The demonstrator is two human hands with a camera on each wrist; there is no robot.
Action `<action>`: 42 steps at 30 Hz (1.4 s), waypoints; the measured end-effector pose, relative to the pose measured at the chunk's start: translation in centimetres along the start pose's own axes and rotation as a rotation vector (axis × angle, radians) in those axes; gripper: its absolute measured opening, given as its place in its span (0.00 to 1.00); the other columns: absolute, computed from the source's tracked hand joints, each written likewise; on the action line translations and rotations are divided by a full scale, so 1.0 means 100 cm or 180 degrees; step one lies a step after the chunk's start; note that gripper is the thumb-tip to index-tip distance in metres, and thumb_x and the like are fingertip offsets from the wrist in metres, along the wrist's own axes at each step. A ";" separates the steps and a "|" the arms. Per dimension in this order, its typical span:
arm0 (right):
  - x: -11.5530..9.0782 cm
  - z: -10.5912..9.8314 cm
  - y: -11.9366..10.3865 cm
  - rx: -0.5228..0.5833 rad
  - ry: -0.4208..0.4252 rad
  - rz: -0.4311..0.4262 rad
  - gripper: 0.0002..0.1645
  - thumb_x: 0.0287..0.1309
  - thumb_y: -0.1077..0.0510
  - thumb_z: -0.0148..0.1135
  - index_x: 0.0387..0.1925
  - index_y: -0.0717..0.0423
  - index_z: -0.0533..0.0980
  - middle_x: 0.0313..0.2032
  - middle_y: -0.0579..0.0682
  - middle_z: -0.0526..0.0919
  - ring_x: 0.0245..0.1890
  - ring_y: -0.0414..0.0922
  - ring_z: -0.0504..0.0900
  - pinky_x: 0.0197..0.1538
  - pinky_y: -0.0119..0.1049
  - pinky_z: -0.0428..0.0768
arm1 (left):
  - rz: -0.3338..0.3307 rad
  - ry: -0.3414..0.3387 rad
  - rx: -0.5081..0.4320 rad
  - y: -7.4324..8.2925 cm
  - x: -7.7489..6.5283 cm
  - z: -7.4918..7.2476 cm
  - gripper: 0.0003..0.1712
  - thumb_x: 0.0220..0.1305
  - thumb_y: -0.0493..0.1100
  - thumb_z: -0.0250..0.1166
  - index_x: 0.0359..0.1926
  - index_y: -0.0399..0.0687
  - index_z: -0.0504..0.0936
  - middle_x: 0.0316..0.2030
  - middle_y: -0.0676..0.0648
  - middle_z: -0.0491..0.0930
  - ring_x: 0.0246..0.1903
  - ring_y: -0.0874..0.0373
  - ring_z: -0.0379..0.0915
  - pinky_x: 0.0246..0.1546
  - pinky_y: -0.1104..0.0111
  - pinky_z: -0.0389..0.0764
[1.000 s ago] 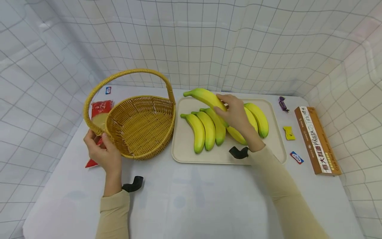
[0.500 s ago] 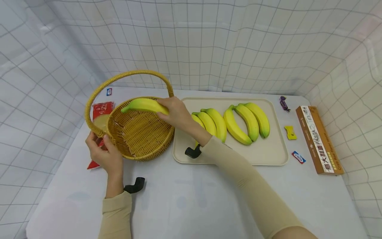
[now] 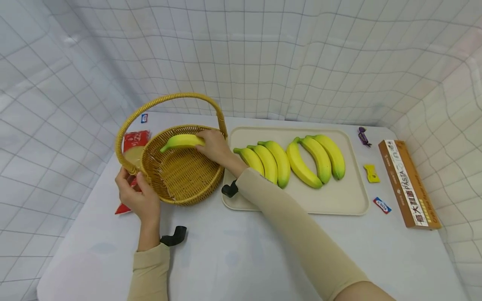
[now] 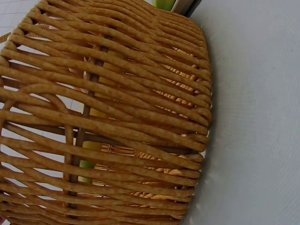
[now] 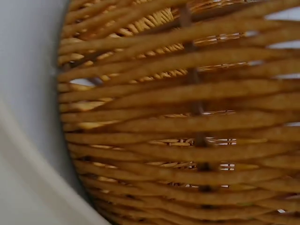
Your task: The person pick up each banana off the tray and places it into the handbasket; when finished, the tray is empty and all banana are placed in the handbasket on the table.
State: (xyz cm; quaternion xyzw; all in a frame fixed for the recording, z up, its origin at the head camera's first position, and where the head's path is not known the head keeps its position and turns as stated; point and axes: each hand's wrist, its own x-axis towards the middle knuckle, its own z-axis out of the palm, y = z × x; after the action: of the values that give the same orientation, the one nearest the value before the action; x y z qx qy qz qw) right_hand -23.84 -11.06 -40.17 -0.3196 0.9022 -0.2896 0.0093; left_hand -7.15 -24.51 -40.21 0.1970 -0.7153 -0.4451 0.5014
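Note:
A yellow banana with a green stem (image 3: 180, 141) lies level within the mouth of the wicker basket (image 3: 184, 200). My right hand (image 3: 215, 146) grips its right end, reaching over the basket's right rim. At the basket's left side, my left hand (image 3: 138, 193) pinches the foot of the arched handle (image 3: 165, 98) between thumb and fingers. In the left wrist view, woven side strands (image 4: 140, 108) fill most of the picture, with bits of yellow and green showing through the gaps. The right wrist view holds mostly the basket's wall (image 5: 164, 126); neither hand's grip shows there.
Right of the basket, a cream tray (image 3: 331, 205) bears several bananas (image 3: 298, 164). A pasta box (image 3: 409, 184) and small wrapped candies (image 3: 371, 173) lie farther right. A red packet (image 3: 136, 139) sits behind the basket's left side, with a small candy (image 3: 144, 118) beyond it.
My right hand has carried the banana leftward from over the tray to the basket, then lowered it into the mouth. The left hand keeps its place at the handle.

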 end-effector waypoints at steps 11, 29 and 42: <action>0.014 0.006 0.006 0.0152 -0.0162 0.0209 0.20 0.64 0.57 0.62 0.56 0.57 0.79 0.53 0.52 0.84 0.50 0.44 0.82 0.51 0.32 0.78 | 0.0025 0.0000 0.0064 -0.012 0.000 0.001 0.18 0.70 0.34 0.55 0.58 0.33 0.73 0.52 0.35 0.78 0.45 0.69 0.70 0.38 0.82 0.68; 0.017 0.013 0.004 0.0136 -0.0193 0.0276 0.21 0.64 0.58 0.62 0.58 0.56 0.78 0.57 0.51 0.82 0.55 0.45 0.80 0.54 0.33 0.77 | -0.0037 -0.0022 0.0075 -0.034 -0.001 0.002 0.18 0.71 0.37 0.55 0.59 0.36 0.73 0.53 0.38 0.78 0.47 0.71 0.70 0.39 0.80 0.68; -0.029 -0.017 0.006 0.0498 0.0005 -0.0094 0.32 0.62 0.51 0.65 0.65 0.56 0.71 0.64 0.51 0.76 0.66 0.47 0.72 0.67 0.35 0.68 | -0.0063 -0.0004 0.0128 -0.035 0.000 0.004 0.18 0.71 0.38 0.55 0.59 0.38 0.73 0.52 0.45 0.78 0.46 0.72 0.69 0.40 0.80 0.68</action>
State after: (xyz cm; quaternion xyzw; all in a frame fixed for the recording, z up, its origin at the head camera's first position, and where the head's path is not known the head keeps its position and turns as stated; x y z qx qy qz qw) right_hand -22.25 -8.12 -39.58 -0.3309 0.8720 -0.3595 0.0293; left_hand -8.12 -26.22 -43.17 0.2138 -0.7224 -0.4358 0.4924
